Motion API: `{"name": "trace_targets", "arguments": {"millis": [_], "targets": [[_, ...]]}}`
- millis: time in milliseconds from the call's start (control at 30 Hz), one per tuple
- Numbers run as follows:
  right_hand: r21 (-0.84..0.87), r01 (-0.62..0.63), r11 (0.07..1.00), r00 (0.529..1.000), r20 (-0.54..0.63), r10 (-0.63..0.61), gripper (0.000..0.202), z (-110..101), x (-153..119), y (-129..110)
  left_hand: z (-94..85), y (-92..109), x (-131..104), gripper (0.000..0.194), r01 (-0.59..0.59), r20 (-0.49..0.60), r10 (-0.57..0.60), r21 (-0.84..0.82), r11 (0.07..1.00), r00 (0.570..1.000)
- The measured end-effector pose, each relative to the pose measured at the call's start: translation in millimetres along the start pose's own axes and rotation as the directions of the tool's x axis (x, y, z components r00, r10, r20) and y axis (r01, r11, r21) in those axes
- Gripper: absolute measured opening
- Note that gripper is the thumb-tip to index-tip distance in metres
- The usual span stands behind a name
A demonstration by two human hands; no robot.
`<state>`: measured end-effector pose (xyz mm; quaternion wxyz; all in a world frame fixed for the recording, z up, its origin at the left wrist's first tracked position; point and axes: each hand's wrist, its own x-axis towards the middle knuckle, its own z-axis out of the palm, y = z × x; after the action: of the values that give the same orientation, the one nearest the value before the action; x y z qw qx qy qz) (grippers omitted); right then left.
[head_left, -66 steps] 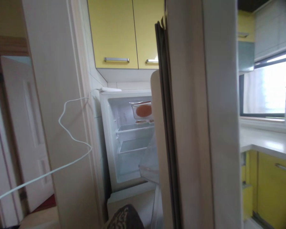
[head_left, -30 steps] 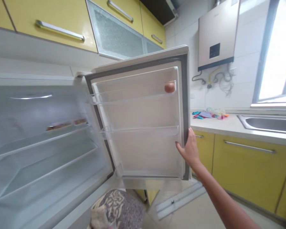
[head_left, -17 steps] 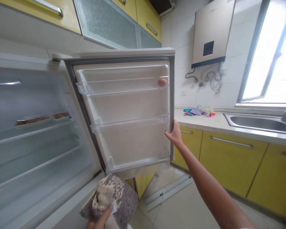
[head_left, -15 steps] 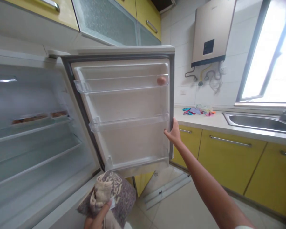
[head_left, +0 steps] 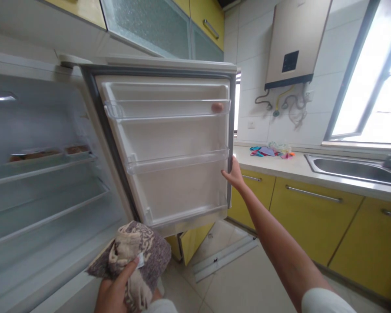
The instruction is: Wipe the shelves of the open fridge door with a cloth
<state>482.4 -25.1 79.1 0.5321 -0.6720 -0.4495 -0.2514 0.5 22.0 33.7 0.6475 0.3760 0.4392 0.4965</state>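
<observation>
Clasping a bunched, fuzzy, scroll-patterned cloth [head_left: 150, 245] in the closed left hand [head_left: 115, 289], by the fridge door's [head_left: 176, 191] lower left corner; gripping the smooth door's right edge with the right hand [head_left: 233, 174], beside clear plastic bins [head_left: 179, 161].

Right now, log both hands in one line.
left hand: gripping patterned cloth | right hand: gripping edge of fridge door | door state: open | upper door rack: brown egg
</observation>
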Motion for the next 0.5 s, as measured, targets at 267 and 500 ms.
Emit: {"name": "trace_targets", "arguments": {"millis": [267,500], "targets": [[-0.005,-0.013,1.000,0.999,0.034,0.013,0.094,-2.5,0.9,1.3,-2.1,-4.9,2.2,0.068,0.029,-0.002,-0.029,0.005,1.000,1.000],[-0.146,0.116,0.982,0.988,-0.086,-0.130,0.066,-9.1,-61.0,-49.4,-14.5,4.6,8.0,0.061,-0.089,0.018,0.088,0.109,0.990,0.996]]}}
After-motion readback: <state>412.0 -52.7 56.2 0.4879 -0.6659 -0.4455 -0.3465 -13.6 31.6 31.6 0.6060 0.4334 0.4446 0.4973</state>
